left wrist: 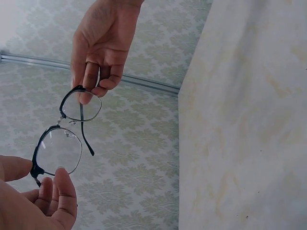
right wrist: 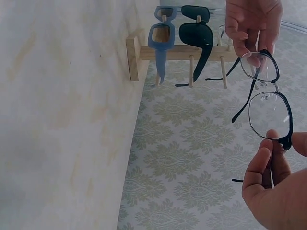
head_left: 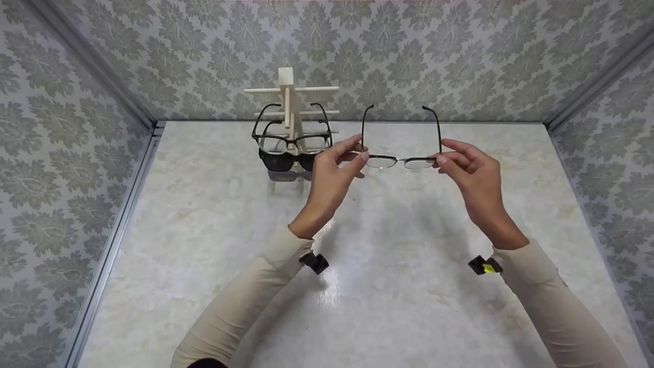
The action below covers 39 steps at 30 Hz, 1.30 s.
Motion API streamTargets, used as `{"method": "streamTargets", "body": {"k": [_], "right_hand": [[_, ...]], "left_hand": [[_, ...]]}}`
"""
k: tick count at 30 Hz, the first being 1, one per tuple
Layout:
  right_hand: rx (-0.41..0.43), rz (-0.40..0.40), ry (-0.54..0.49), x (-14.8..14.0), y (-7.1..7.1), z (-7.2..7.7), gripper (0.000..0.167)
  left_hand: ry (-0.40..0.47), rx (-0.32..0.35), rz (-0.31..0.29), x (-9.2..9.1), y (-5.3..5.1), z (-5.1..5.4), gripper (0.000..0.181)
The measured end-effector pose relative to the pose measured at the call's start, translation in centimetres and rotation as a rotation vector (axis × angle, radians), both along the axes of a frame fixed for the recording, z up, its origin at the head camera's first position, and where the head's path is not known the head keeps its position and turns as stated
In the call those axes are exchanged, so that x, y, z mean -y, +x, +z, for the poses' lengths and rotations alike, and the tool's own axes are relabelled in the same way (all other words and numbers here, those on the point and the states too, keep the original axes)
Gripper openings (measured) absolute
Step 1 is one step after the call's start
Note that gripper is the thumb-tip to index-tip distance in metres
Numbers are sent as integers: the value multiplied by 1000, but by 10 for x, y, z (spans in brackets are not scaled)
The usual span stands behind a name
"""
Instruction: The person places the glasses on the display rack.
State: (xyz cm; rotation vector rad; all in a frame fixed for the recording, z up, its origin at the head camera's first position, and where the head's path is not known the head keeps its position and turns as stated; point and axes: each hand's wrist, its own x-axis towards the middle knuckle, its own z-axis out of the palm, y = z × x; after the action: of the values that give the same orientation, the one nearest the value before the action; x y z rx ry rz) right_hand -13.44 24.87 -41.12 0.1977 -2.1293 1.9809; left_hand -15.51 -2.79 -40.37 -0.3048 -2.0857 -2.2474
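Observation:
Eyeglasses (head_left: pixel 401 160) with clear lenses and black upper rims are held in the air above the table, both temples unfolded and pointing away. My left hand (head_left: pixel 334 171) pinches the frame's left corner between thumb and fingers. At the opposite corner, the right hand (head_left: pixel 472 171) pinches the frame the same way. In the left wrist view, the left hand (left wrist: pixel 43 201) grips near the hinge of the glasses (left wrist: pixel 60 148). The right wrist view has the right thumb and fingertips (right wrist: pixel 272 135) at the lower lens edge.
Left of the held pair stands a wooden display rack (head_left: pixel 286 76) with pegs. It carries black-framed glasses (head_left: pixel 254 134), black sunglasses (head_left: pixel 278 162) and a blue pair (right wrist: pixel 162 43) lowest. Patterned walls (head_left: pixel 383 61) enclose the marbled table (head_left: pixel 398 306) at the back and sides.

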Motion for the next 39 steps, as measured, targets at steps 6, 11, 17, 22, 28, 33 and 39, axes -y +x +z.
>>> {"method": "streamTargets", "body": {"k": [6,11,17,22,28,33,39], "right_hand": [[-35,9,-47,5,-4,12,38],[-49,7,-49,11,-8,22,37],[-74,15,-41,19,-12,29,36],[-86,21,-34,26,-14,35,35],[-107,33,-15,36,-17,49,35],[-123,41,-24,42,-19,59,35],[-153,73,-57,52,-24,67,35]], "left_hand": [[4,-21,1,5,0,12,45],[1,-63,0,12,1,21,44],[3,-75,14,19,-1,29,44],[15,-68,18,27,0,37,44],[29,-87,41,36,1,49,44],[36,-96,47,42,3,60,45],[59,-101,52,53,6,71,45]]}}
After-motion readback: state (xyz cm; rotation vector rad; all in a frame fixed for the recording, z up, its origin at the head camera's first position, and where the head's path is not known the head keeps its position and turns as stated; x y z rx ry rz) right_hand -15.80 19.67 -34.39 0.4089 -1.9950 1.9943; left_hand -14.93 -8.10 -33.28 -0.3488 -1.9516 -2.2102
